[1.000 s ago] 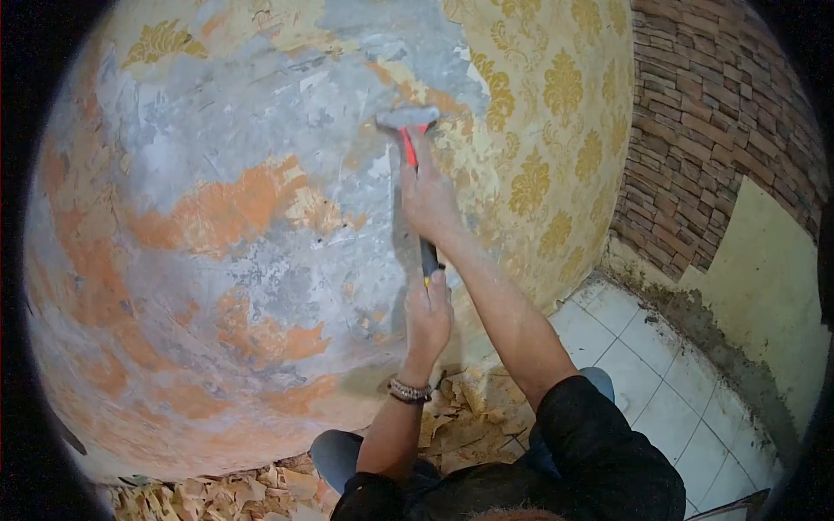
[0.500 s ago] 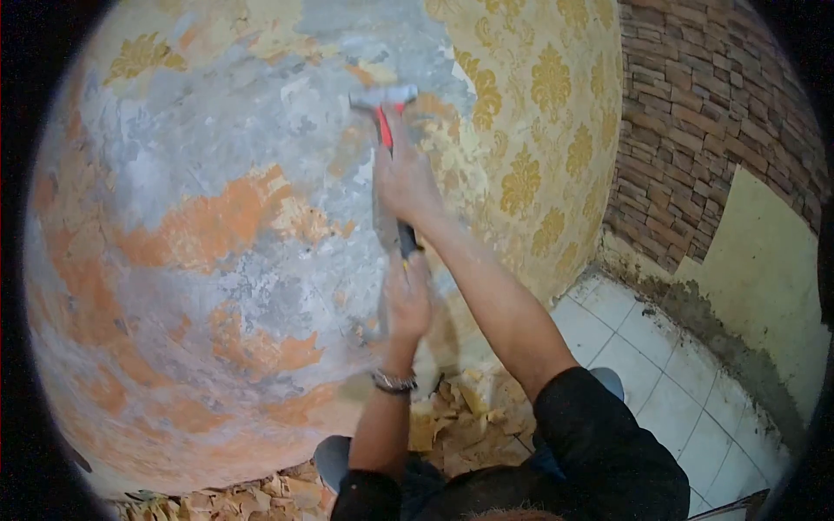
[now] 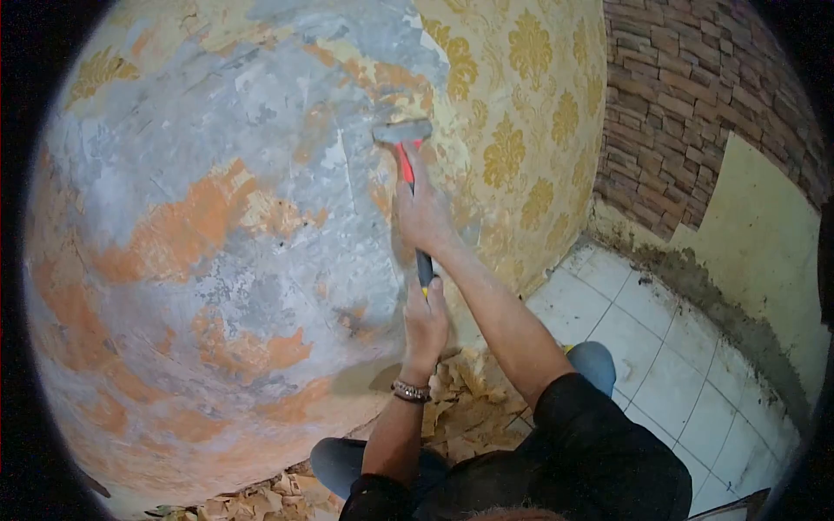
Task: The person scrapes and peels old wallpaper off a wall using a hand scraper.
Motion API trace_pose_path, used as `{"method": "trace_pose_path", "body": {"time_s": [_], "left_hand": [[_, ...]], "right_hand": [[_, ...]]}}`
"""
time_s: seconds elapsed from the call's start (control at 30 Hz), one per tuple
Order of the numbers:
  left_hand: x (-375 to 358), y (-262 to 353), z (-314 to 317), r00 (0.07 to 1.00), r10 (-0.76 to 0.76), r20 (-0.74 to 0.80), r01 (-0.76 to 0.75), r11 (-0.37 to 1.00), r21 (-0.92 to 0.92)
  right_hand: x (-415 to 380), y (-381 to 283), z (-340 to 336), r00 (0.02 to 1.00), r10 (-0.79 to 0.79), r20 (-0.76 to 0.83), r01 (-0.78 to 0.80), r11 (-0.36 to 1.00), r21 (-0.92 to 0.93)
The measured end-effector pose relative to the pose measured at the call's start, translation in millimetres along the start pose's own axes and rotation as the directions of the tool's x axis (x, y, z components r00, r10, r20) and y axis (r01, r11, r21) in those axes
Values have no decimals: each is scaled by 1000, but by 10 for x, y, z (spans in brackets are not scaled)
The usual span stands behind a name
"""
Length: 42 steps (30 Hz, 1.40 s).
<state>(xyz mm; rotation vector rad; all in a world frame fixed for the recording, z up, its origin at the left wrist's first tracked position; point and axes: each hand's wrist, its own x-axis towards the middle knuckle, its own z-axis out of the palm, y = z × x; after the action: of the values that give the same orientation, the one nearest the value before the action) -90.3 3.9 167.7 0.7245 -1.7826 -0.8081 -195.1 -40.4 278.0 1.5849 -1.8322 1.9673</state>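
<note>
A wall scraper [image 3: 402, 132] with a wide blade and a red and black handle lies against the patchy wall [image 3: 287, 200]. Around the upper handle, just below the blade, my right hand [image 3: 426, 213] is closed. Lower down, my left hand [image 3: 426, 326], with a bracelet at the wrist, grips the handle's yellow-marked end. Grey and orange patches show on the wall about the blade, and yellow patterned wallpaper [image 3: 521, 113] covers the wall to the right of it.
Torn paper scraps [image 3: 473, 399] litter the floor at the wall's foot. White floor tiles [image 3: 638, 339] stretch to the right. A brick-patterned covering [image 3: 686, 104] is on the adjoining wall, with a bare cream section [image 3: 764, 234] below it.
Both hands and the scraper have shifted down and to the right in view. The wall has slid a little left as the camera moved. Both grips stay closed on the handle.
</note>
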Motion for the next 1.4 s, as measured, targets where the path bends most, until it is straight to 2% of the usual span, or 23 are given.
{"method": "trace_pose_path", "body": {"time_s": [0.1,0.2,0.3,0.4,0.47,0.5,0.57,0.6,0.67,0.7,0.73,0.77,0.8,0.83,0.9,0.93,1.0,1.1,1.2,1.23,1.3,1.37,1.4], "left_hand": [[199,60,-48,994,102,25,-103,994,28],[559,433,-114,991,75,112,-84,993,83],[695,797,-85,977,-12,212,24,998,-53],[428,209,168,984,122,128,-108,988,-115],[-46,455,102,997,-19,70,35,973,-228],[-68,403,89,998,-6,65,21,973,-231],[-41,225,50,957,-246,155,274,942,-196],[70,-26,105,992,128,14,-128,991,32],[255,21,88,993,103,56,-105,994,43],[405,119,103,990,117,78,-120,992,27],[452,226,98,991,109,81,-111,994,19],[463,385,62,990,-16,142,23,999,-49],[467,471,50,969,-129,211,154,982,-106],[370,438,83,968,-131,216,156,983,-101],[178,304,188,983,182,3,-181,979,-97],[190,227,196,982,190,-1,-189,977,-97],[257,189,185,993,-23,114,41,985,-167],[587,365,130,989,-36,142,41,999,-32],[698,776,37,984,15,179,4,994,-105],[641,675,69,984,15,179,4,994,-105],[404,356,153,992,51,117,-28,981,-190],[2,332,126,971,-191,141,224,933,-282],[-150,186,105,972,-189,141,223,933,-284]], "right_hand": [[233,-25,-31,992,-66,-105,64,998,-17],[526,-308,-316,995,64,-73,-60,997,52],[771,-297,-416,983,-68,-172,72,997,16],[513,-144,-395,994,-59,-89,55,998,-40],[162,57,-182,999,-32,-15,32,999,-41],[121,113,-152,999,-46,-21,45,998,-40],[56,48,-161,996,71,50,-73,997,30],[84,67,-156,994,92,64,-94,995,31],[290,93,-149,986,-95,-138,105,992,64],[421,-3,-219,985,-95,-142,105,992,63],[505,-90,-309,996,-10,-91,15,999,45],[516,-109,-366,996,80,-43,-79,997,23],[486,-86,-385,995,85,-45,-84,996,18],[426,-61,-378,998,40,-42,-40,999,-1],[369,20,-314,999,-20,-48,19,1000,-17],[323,77,-247,996,-71,-58,68,997,-46],[391,20,-258,990,-128,-64,123,989,-78],[624,-101,-337,997,-7,-72,7,1000,-2],[796,-159,-418,973,-127,-193,128,992,-4],[741,-150,-418,973,-127,-193,128,992,-4],[490,-204,-413,1000,17,-2,-17,1000,15],[162,63,-169,998,-66,21,67,997,-35],[8,127,-115,998,-67,20,68,997,-37]]}}
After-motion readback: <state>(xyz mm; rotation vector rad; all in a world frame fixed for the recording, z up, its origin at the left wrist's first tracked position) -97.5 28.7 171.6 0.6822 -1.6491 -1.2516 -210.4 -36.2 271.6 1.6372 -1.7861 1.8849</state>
